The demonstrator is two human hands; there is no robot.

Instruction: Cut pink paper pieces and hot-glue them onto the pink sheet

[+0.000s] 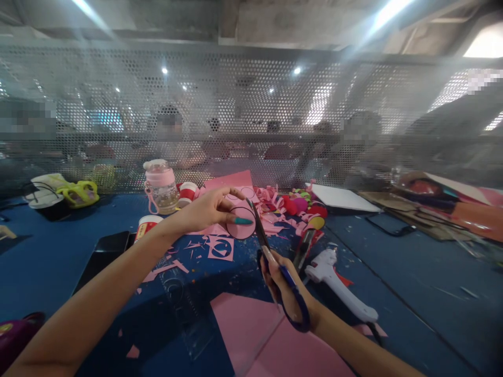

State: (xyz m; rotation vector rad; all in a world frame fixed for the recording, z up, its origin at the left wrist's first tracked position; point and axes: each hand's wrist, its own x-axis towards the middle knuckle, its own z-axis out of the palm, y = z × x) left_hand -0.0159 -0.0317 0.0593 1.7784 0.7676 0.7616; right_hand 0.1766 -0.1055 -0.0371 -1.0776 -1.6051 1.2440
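Note:
My left hand (214,209) pinches a round piece of pink paper (240,230) with a dark outline, held up over the table. The thumb, with a teal nail, lies across its face. In my right hand (285,285) is a pair of scissors (291,293) with dark blue handles, fingers wrapped through the loops. Their blades point up and left, at the right edge of the paper circle; whether they touch it I cannot tell. Below lies a large pink sheet (271,340). A pink square with a circular hole (220,248) rests behind, among pink scraps (168,267).
A white glue gun (341,285) lies to the right. A clear plastic stencil ruler (184,309) is at the front left. Behind stand a pink-lidded bottle (161,188) and a red-and-white paper cup (187,193). A perforated metal screen (243,115) borders the blue table (393,309).

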